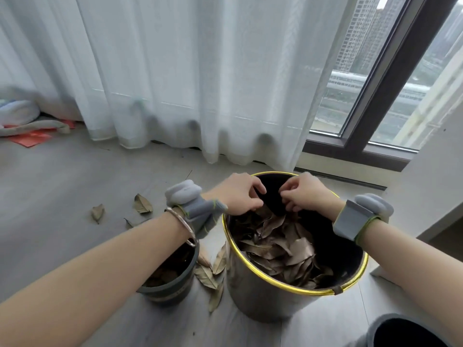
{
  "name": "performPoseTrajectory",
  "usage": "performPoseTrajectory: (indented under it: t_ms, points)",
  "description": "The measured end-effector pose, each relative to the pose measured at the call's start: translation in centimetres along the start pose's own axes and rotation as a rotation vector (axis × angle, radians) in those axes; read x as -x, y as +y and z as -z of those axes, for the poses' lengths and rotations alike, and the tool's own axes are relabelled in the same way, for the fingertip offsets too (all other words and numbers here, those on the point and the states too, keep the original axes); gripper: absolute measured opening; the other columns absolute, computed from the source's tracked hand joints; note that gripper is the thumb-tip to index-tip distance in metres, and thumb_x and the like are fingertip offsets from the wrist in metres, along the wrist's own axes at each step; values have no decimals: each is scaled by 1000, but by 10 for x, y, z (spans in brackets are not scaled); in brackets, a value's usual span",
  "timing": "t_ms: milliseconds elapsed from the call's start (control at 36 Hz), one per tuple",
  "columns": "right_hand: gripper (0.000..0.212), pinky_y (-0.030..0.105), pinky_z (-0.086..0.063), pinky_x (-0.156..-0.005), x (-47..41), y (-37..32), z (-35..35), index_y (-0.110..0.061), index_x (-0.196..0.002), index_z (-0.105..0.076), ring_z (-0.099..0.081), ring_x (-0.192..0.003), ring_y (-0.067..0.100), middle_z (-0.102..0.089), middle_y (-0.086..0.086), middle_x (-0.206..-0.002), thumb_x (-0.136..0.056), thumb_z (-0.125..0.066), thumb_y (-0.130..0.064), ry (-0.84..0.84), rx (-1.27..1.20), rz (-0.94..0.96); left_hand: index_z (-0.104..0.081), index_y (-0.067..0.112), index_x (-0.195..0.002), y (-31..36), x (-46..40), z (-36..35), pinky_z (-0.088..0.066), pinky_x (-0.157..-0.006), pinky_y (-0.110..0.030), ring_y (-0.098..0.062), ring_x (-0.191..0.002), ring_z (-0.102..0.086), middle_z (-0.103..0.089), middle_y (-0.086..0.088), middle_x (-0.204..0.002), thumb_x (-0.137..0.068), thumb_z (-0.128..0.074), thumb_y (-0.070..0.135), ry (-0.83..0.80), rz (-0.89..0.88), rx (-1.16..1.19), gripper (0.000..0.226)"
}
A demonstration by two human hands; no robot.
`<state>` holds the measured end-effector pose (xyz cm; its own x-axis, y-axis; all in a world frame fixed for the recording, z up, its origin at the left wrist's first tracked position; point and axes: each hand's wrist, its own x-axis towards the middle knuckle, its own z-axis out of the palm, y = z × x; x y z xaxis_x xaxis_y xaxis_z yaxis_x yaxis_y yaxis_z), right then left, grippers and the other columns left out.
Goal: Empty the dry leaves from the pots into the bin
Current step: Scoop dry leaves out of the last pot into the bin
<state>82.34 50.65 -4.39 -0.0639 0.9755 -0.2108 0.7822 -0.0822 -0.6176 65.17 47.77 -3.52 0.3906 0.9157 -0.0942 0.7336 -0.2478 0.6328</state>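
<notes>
Spill risk: leaves slipping past the bin rim onto the floor

Left of the bin [263,296], stray leaves [142,204] already litter the floor [62,171]; a grey pot [170,284] with leaves inside stands just beside the bin, under the left forearm, which could knock it; over the bin's far rim the left hand [238,194] and right hand [305,194] hover with fingers curled, what they pinch I cannot tell; dry leaves [283,249] heap the bin, so loose ones may drift out.
</notes>
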Motion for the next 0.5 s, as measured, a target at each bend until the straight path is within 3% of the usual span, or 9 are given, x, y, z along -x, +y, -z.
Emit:
performPoseTrajectory:
  t_ms: [83, 222, 278, 333, 417, 444, 500]
  points:
    - [11, 15, -51, -45, 1, -21, -10, -7, -85, -66, -60, -43, 6, -65, 6, -66, -89, -55, -6, 60, -178, 127, -62, 6, -111, -9, 10, 18, -51, -57, -10, -3, -60, -63, -70, -10, -90, -90, -59, 10, 19, 56, 310, 22]
    - [11, 23, -56, -52, 12, -64, -36, -7, -82, -66, -62, -51, 16, -65, 7, -66, -89, -58, -9, 88, -242, 311, -63, 1, -104, -42, 29, 51, -49, -51, -7, -1, -55, -60, -67, -8, -84, -93, -57, 13, 97, 236, 295, 17]
    - [11, 27, -59, -58, 18, -85, -51, -8, -80, -66, -63, -52, 17, -66, 6, -66, -88, -58, -9, 33, -205, 348, -64, 3, -100, -63, 40, 60, -52, -56, -12, -6, -57, -61, -67, -8, -83, -92, -57, 12, 9, 358, 202, 13]
    - [14, 27, -59, -62, 24, -103, -69, -11, -77, -65, -67, -58, 19, -67, 7, -68, -87, -55, -10, -46, -108, 375, -67, 4, -102, -86, 51, 61, -55, -75, -21, -13, -73, -65, -72, -8, -94, -89, -61, 15, -100, 447, -5, 18]
    - [18, 31, -56, -75, 28, -127, -104, -10, -86, -71, -68, -84, 28, -70, 11, -87, -85, -53, -12, -142, 140, 426, -71, 14, -108, -110, 68, 48, -50, -85, -22, -9, -78, -62, -71, 1, -91, -86, -66, 27, -267, 547, -235, 26]
    - [19, 31, -55, -76, 29, -135, -118, -7, -92, -71, -66, -90, 29, -70, 13, -94, -86, -54, -12, -190, 220, 423, -70, 15, -109, -117, 74, 41, -50, -84, -24, -10, -81, -62, -69, 3, -91, -85, -66, 31, -332, 576, -297, 29]
    - [15, 25, -49, -63, 33, -145, -143, -3, -92, -66, -61, -87, 29, -64, 13, -92, -86, -58, -14, -339, 386, 382, -66, 13, -115, -129, 83, 24, -49, -84, -28, -18, -96, -64, -69, -1, -105, -83, -67, 35, -409, 603, -430, 38]
